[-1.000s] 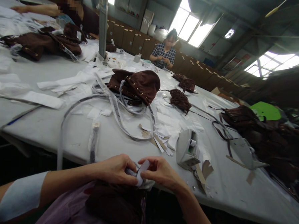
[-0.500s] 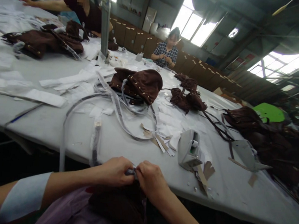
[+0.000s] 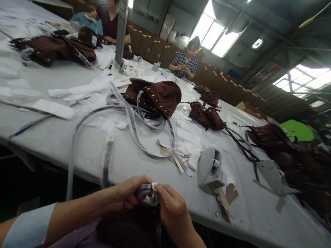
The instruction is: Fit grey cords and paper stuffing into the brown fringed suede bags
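My left hand [image 3: 130,194] is closed around a bend of grey, plastic-wrapped strap [image 3: 144,191] at the table's front edge. Beside it, my right hand [image 3: 174,204] pinches a small white strip [image 3: 153,186] against the strap; whether it is paper or tape I cannot tell. Below both hands a dark brown bag [image 3: 126,229] rests against my lap, mostly in shadow. Another brown bag [image 3: 165,96] with gold eyelets lies on the table ahead, with long plastic-wrapped straps [image 3: 133,128] looped around it.
A grey tape dispenser [image 3: 207,170] stands right of my hands, with a second dispenser [image 3: 269,175] farther right. Paper scraps [image 3: 177,159] litter the table [image 3: 82,164]. Brown bags [image 3: 291,156] pile up at right. A metal post [image 3: 121,29] rises at the back; two people [image 3: 184,62] work beyond.
My hands have turned the strap up into view, and the white strip now shows at my right fingertips. At the back left, a person has drawn an outstretched arm in.
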Motion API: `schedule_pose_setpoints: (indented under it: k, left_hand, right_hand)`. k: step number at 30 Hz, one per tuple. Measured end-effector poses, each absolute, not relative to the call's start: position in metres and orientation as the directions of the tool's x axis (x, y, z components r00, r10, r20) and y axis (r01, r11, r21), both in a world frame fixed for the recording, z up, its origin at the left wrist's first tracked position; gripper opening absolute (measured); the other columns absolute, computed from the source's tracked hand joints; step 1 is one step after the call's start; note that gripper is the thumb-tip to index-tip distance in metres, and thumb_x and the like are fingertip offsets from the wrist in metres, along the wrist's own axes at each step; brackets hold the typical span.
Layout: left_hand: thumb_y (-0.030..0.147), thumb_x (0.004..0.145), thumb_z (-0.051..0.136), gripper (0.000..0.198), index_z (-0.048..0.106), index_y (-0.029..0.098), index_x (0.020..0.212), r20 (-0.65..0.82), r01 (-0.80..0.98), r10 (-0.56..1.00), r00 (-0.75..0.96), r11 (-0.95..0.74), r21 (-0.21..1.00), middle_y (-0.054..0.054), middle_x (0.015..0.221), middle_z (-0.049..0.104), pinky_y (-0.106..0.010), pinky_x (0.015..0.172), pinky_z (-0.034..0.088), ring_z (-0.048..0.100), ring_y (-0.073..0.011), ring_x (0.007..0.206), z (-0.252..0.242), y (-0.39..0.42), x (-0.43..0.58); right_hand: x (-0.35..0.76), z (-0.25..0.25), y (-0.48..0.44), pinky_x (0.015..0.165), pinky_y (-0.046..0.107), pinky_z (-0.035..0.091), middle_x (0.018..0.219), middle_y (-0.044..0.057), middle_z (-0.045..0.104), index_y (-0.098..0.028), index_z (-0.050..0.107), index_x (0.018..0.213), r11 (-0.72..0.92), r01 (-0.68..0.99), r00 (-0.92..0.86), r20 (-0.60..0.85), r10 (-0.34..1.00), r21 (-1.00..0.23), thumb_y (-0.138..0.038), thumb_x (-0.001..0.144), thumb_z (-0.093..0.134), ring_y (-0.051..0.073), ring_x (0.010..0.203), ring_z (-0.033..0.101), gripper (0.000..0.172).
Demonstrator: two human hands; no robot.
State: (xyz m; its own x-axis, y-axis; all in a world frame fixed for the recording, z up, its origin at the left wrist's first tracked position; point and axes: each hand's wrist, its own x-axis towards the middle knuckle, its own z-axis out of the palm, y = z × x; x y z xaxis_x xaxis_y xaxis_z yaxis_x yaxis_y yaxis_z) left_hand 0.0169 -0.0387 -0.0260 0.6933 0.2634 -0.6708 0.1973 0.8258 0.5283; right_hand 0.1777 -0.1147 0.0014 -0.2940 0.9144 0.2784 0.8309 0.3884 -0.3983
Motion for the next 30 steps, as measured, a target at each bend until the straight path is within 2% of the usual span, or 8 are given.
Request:
schedule_pose_setpoints:
  k: [4,9,11,14,17,19,22,30]
  left_hand:
    - [0.052,0.061,0.066,0.039,0.05,0.017,0.064,-0.681,0.144,0.247,0.69,0.875,0.463,0.01,0.047,0.036,-0.019,0.033,0.001,0.014,-0.0015,0.032,-0.026,-0.039,0.019]
    - [0.049,0.061,0.071,0.04,0.048,0.016,0.063,-0.671,0.066,0.194,0.716,0.938,0.341,0.011,0.044,0.035,-0.016,0.031,0.002,0.015,-0.0001,0.03,-0.028,-0.041,0.022]
    - [0.047,0.064,0.069,0.039,0.046,0.016,0.06,-0.672,0.034,0.165,0.722,0.962,0.272,0.011,0.043,0.035,-0.015,0.03,0.003,0.013,0.0007,0.029,-0.033,-0.041,0.022]
    - [0.044,0.068,0.066,0.039,0.042,0.016,0.056,-0.66,0.0,0.13,0.74,0.981,0.194,0.01,0.042,0.035,-0.014,0.029,0.002,0.013,0.0012,0.029,-0.041,-0.042,0.022]
    - [0.044,0.066,0.067,0.038,0.043,0.016,0.057,-0.643,-0.014,0.136,0.753,0.981,0.191,0.01,0.044,0.036,-0.014,0.029,0.001,0.014,0.0013,0.029,-0.045,-0.044,0.023]
    - [0.045,0.064,0.068,0.039,0.043,0.016,0.057,-0.639,-0.004,0.137,0.757,0.979,0.205,0.011,0.044,0.036,-0.014,0.029,0.001,0.013,0.0015,0.029,-0.045,-0.045,0.023]
    - [0.048,0.063,0.069,0.042,0.042,0.016,0.058,-0.644,0.016,0.15,0.75,0.969,0.245,0.011,0.045,0.036,-0.014,0.03,0.0,0.013,0.0013,0.029,-0.043,-0.045,0.023]
    - [0.051,0.062,0.066,0.041,0.044,0.017,0.062,-0.684,0.083,0.236,0.69,0.913,0.399,0.01,0.047,0.037,-0.016,0.032,0.0,0.014,0.0008,0.03,-0.04,-0.047,0.023]
  right_hand:
    - [0.18,-0.005,-0.117,0.08,0.031,0.056,0.098,0.012,0.07,-0.016,0.06,0.117,0.465,0.853,-0.341,0.424,0.839,-0.235,-0.001,0.085,0.037,0.02,0.09,0.067,0.042]
    - [0.178,-0.02,-0.121,0.073,0.034,0.059,0.103,0.016,0.07,-0.011,0.058,0.121,0.491,0.869,-0.377,0.567,0.732,-0.056,0.0,0.083,0.041,0.023,0.089,0.069,0.043]
    - [0.176,-0.026,-0.122,0.075,0.037,0.059,0.107,0.016,0.069,-0.011,0.058,0.121,0.46,0.881,-0.329,0.551,0.767,-0.114,-0.005,0.084,0.046,0.025,0.092,0.068,0.04]
    - [0.175,-0.032,-0.123,0.082,0.038,0.057,0.108,0.012,0.069,-0.017,0.061,0.117,0.396,0.858,-0.181,0.529,0.829,-0.328,-0.011,0.086,0.052,0.023,0.098,0.066,0.033]
    - [0.175,-0.037,-0.121,0.08,0.034,0.058,0.102,0.007,0.072,-0.024,0.066,0.108,0.341,0.793,-0.038,0.518,0.854,-0.505,-0.012,0.087,0.054,0.019,0.093,0.067,0.028]
    - [0.174,-0.038,-0.121,0.078,0.033,0.058,0.101,0.006,0.072,-0.025,0.067,0.106,0.322,0.767,0.002,0.505,0.863,-0.554,-0.013,0.086,0.055,0.019,0.09,0.068,0.026]
    - [0.175,-0.039,-0.121,0.077,0.033,0.059,0.104,0.007,0.07,-0.025,0.066,0.109,0.348,0.779,-0.03,0.523,0.852,-0.522,-0.011,0.086,0.056,0.018,0.09,0.067,0.029]
    - [0.173,-0.045,-0.131,0.081,0.041,0.056,0.116,0.014,0.064,-0.018,0.055,0.126,0.38,0.891,-0.189,0.558,0.808,-0.248,-0.003,0.083,0.048,0.024,0.098,0.063,0.046]
